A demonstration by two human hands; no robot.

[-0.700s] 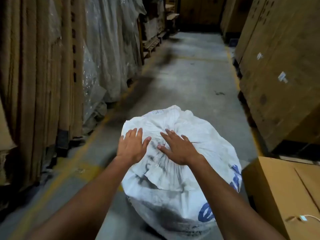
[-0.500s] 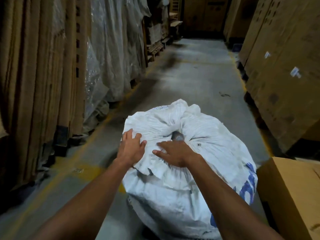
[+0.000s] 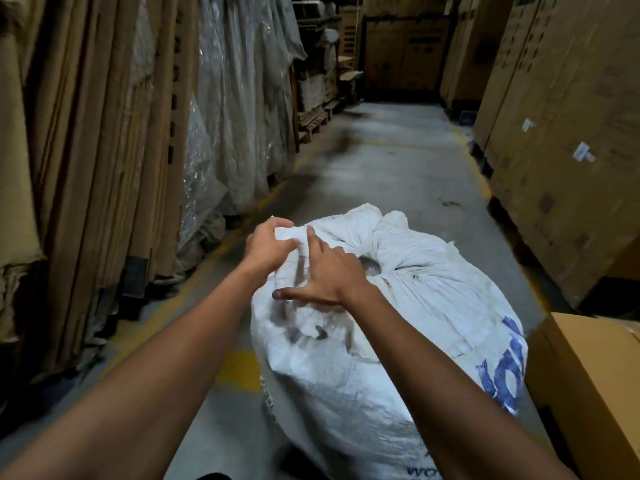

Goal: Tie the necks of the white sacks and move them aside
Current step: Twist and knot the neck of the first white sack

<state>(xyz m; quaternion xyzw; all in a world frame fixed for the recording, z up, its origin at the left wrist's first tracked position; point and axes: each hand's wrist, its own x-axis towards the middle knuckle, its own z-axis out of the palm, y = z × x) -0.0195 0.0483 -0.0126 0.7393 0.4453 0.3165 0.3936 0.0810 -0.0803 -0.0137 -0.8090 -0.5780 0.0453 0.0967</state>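
A full white sack with blue lettering on its side stands on the grey concrete floor of a narrow warehouse aisle, right in front of the person and just beside a brown cardboard box at the near right. Its top is gathered in loose folds around a small dark opening that is not drawn closed. The left hand is at the sack's far left upper edge, its fingers and thumb curled into a tight grip on a flap of the white fabric, which is pulled up a little between them. The right hand lies just beside it, nearly touching, spread flat on the crumpled fabric: its fingers are straight, the forefinger pointing up toward the flap the left hand holds, the thumb stretched out to the left, and it holds nothing. So the sack's neck sits just to the right of both hands, and the bulk of the sack bulges below and between the two forearms. Along the left wall lean tall flattened cardboard sheets and bundles wrapped in clear plastic; along the right stand large brown cartons, with a yellow floor line running under the sack's left side.
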